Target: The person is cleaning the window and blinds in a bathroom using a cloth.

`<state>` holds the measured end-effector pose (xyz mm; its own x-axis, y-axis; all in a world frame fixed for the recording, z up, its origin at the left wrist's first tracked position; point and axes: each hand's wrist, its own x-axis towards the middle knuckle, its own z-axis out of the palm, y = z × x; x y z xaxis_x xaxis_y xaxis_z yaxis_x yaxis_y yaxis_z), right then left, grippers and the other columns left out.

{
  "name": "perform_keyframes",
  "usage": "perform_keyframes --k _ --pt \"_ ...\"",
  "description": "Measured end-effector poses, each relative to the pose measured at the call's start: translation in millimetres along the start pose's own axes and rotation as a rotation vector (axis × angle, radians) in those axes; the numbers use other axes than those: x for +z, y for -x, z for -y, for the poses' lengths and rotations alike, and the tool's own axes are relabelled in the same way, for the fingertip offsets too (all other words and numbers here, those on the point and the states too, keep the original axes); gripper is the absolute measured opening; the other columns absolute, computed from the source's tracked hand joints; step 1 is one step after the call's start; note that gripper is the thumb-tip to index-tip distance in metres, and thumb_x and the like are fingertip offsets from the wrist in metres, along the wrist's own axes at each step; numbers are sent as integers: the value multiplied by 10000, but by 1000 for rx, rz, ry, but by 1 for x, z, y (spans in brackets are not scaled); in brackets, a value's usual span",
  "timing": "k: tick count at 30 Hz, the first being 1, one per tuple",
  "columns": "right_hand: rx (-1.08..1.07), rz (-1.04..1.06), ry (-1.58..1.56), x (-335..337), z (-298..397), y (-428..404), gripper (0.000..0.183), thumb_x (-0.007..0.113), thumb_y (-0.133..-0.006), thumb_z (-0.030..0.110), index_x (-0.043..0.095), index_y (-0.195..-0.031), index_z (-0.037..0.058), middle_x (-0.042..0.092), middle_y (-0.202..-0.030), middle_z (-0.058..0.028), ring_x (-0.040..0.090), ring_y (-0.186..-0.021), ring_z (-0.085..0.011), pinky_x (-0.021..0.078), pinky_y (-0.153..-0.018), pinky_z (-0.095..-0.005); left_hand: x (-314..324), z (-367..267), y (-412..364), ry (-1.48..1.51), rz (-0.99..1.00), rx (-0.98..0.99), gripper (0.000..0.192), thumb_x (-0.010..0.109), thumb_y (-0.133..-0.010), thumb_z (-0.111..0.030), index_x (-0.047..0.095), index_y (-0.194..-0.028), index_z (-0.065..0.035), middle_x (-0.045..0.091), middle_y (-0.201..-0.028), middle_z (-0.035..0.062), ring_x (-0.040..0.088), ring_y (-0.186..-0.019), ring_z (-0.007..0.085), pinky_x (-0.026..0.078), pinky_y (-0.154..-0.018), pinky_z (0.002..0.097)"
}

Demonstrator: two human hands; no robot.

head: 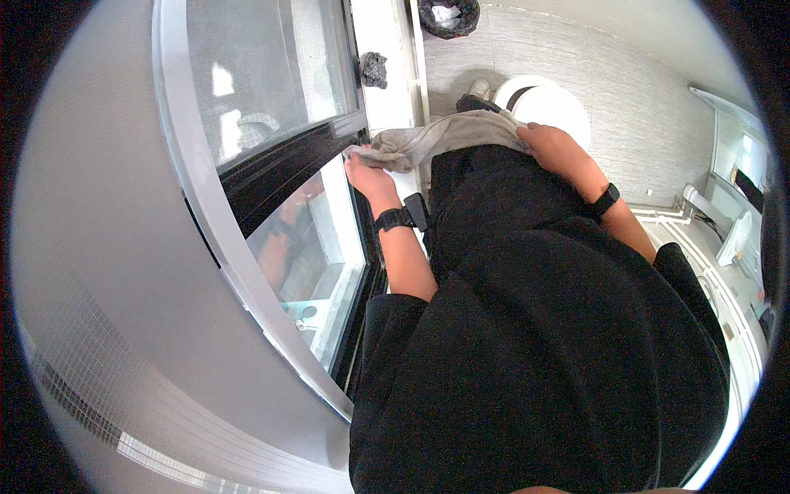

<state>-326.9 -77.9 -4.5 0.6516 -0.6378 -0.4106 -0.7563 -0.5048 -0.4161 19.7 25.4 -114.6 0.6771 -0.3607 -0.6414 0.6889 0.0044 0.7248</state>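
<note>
A grey-beige cloth (pixel 444 137) stretches, bunched and slightly twisted, across the front of my body. Its left end is gripped by my left hand (pixel 370 178), right beside the dark frame of a window (pixel 296 167). My right hand (pixel 550 143) grips the other end, near a round white lid or stool top. Each wrist wears a black band, and the left one carries a black box-like piece. The fingertips of both hands are partly hidden by the cloth.
Behind the cloth stands a round white bin or stool (pixel 552 114). A black-lined waste bin (pixel 449 17) is at the top. Crumpled dark material (pixel 374 70) lies on the white sill. White pipes (pixel 663 216) run low at the right, near a mirror-like panel (pixel 740 148).
</note>
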Motion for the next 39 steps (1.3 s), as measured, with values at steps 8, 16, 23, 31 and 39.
perform_keyframes --k 8,16,23,31,39 --pt "-22 -13 5 6 -6 2 198 554 -850 84 568 -1045 55 628 -933 -179 635 -891 -371 527 -745 -469 -36 -7 -4 -32 50 -121 130 460 -962 -163 451 -851 -96 380 -718 -13 375 -623 126 370 -581 305" --pt "-28 -4 8 6 -3 0 233 574 -846 97 563 -1075 57 630 -940 -173 636 -891 -365 531 -749 -463 -27 21 -11 -957 -128 520 241 585 -919 -148 542 -1007 71 605 -793 153 556 -668 243 464 -637 385" --pt "25 91 13 5 -3 -4 268 579 -843 92 562 -1108 56 630 -951 -176 636 -904 -373 532 -761 -468 -3 19 -20 -490 -99 250 254 627 -891 -149 545 -946 85 621 -859 202 592 -762 270 468 -726 382" --pt "97 123 -49 3 0 -7 243 620 -842 94 546 -1065 36 623 -1045 -172 607 -995 -386 500 -837 -472 21 12 5 -1048 -168 690 202 646 -837 -57 532 -889 101 614 -828 246 599 -732 371 466 -704 449" --pt "74 31 -107 3 -1 2 236 617 -840 90 547 -1061 44 622 -1032 -165 609 -991 -381 502 -825 -466 24 21 -12 -1142 -207 635 269 635 -854 -73 557 -962 161 623 -831 286 625 -758 421 486 -673 474"
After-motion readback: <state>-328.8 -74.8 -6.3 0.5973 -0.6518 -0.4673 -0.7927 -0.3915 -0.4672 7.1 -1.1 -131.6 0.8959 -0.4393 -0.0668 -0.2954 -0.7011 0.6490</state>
